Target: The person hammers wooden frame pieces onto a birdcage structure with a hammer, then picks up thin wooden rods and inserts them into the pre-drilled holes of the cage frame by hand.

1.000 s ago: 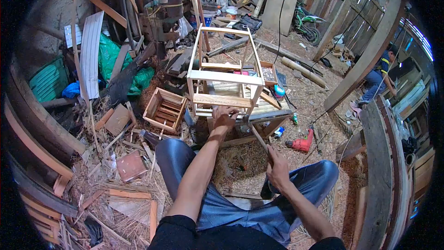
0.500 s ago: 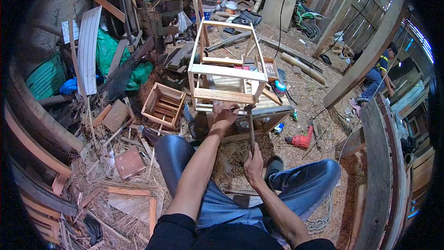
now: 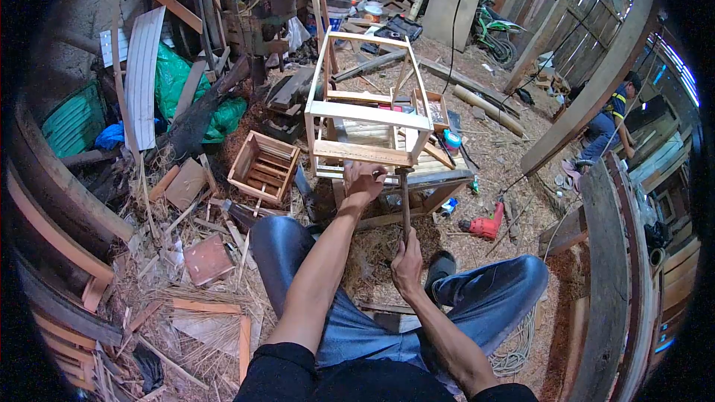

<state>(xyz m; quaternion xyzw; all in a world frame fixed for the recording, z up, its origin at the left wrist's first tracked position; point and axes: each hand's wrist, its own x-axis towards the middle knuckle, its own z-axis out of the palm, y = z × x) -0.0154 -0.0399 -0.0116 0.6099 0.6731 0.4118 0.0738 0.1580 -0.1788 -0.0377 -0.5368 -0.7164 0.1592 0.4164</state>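
A pale wooden frame (image 3: 369,114) of slim bars stands before me on a low wooden bench (image 3: 439,192). My right hand (image 3: 407,264) is wrapped round the lower handle of a hammer (image 3: 406,205). The hammer's head is up against the right end of the frame's lower front rail (image 3: 361,151). Just below that rail, left of the hammer head, my left hand (image 3: 363,181) has its fingers curled in a pinch. Whatever is between those fingertips is too small to make out.
A slatted wooden box (image 3: 264,169) sits left of the bench. On the right, a red power drill (image 3: 484,225) lies on the shavings-strewn ground. Beyond a slanting post (image 3: 588,78), another person (image 3: 607,119) bends down. Boards (image 3: 614,253) stand at my right.
Both hands and the hammer stay almost where they were. The hammer head sits very slightly higher against the rail's end, and the view has shifted a little.
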